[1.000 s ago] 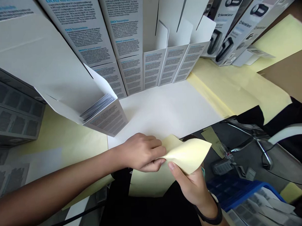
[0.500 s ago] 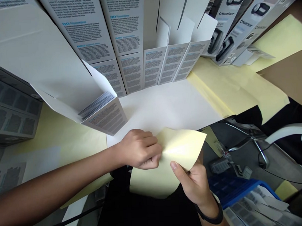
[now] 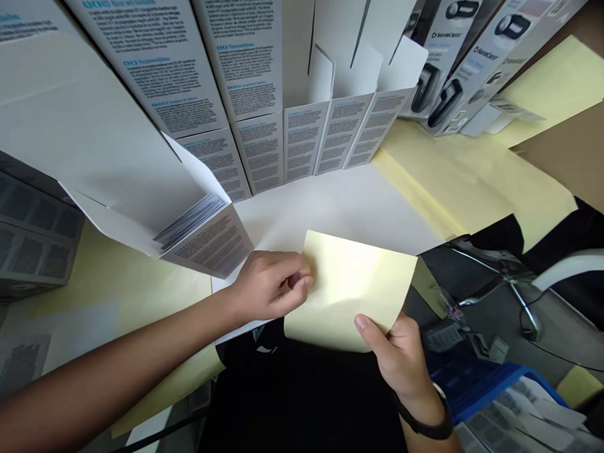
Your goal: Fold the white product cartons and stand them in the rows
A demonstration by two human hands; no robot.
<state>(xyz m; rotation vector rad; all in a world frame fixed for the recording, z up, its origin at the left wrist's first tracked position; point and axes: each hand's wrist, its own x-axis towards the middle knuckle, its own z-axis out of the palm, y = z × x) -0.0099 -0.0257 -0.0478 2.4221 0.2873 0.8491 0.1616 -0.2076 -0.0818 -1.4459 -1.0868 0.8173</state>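
A pale yellow sheet (image 3: pixel 352 288) is held above the front edge of the white tabletop (image 3: pixel 341 208). My left hand (image 3: pixel 269 285) pinches the sheet's left edge with curled fingers. From below, my right hand (image 3: pixel 400 356) grips the sheet's lower right edge, thumb on top; a black band sits on that wrist. Just left of my left hand stands an open white printed carton (image 3: pixel 202 234) with a stack of leaflets inside.
Rows of upright printed cartons (image 3: pixel 256 95) line the back of the table. More yellow sheets (image 3: pixel 474 172) lie to the right. A blue bin (image 3: pixel 494 392) with papers sits low at right, beside a chair base (image 3: pixel 509 277). Grey boxes (image 3: pixel 22 232) are stacked at left.
The yellow sheet has been lifted and flattened out, from a bent shape hanging below the table edge to a spread sheet. Both hands rose slightly with it.
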